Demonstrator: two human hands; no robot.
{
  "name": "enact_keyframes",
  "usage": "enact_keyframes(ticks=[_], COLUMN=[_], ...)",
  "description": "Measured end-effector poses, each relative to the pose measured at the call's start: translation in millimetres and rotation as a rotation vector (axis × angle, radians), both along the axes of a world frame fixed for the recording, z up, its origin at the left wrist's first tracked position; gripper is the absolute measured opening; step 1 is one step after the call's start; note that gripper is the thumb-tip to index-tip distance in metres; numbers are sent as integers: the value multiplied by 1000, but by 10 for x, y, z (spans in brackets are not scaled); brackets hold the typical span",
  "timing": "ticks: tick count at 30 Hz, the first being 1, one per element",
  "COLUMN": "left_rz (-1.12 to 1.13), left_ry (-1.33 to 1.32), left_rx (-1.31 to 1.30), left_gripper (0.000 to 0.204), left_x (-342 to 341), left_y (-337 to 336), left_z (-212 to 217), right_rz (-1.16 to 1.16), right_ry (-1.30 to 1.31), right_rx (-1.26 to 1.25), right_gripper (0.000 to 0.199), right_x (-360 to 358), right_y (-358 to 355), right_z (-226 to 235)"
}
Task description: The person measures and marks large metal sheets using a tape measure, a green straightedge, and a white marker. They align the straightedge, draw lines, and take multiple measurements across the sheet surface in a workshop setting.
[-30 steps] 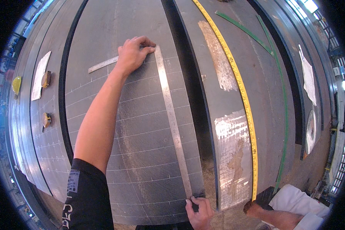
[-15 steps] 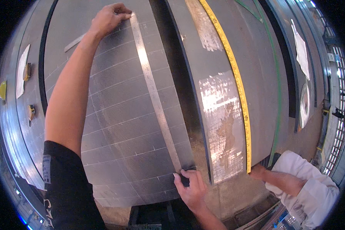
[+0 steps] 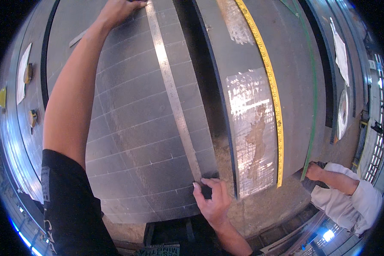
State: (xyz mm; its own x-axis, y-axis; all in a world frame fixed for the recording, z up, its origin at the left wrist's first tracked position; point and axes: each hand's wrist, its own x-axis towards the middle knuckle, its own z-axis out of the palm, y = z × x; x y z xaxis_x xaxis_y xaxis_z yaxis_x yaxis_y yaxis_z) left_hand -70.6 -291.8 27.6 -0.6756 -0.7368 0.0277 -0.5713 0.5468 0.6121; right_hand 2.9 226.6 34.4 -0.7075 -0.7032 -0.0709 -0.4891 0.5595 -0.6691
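A long steel ruler [image 3: 168,85] lies lengthwise on a dark steel plate [image 3: 128,111] scribed with pale crosswise lines. At the ruler's far end, my left hand [image 3: 117,10] is closed on it, partly cut off by the upper edge. My right hand [image 3: 214,199] pinches the near end between thumb and bent fingers, close to the plate's near right corner. Beyond my left forearm lies a short grey metal strip [image 3: 77,39], partly covered by the arm.
A dark gap separates this plate from another, bearing a yellow measuring tape [image 3: 272,81] and a green strip [image 3: 315,94]. Another person's hand [image 3: 315,171] is at the green strip's near end. Two small tape measures [image 3: 33,118] and a white sheet [image 3: 24,74] lie left.
The other person's hand has moved right, from the yellow tape's near end to the green strip. The whole view has shifted slightly; my hands stay at the ruler's ends.
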Motion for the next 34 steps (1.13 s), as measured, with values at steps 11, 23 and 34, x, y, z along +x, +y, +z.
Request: enact_keyframes(ticks=[11,23,34], left_rz=[43,-2,45], left_ry=[-20,-51,-91], left_rx=[56,30,-140], left_gripper=[26,29,30], left_x=[-16,105,130], left_y=[42,-69,-26], left_z=[70,278,-205], right_rz=[-49,-84,-119], right_ry=[-64,-129,-208], right_rx=[-16,61,142], right_gripper=[26,24,25], right_x=[55,145,91], right_y=[-12,-191,-33], right_z=[-4,439,73])
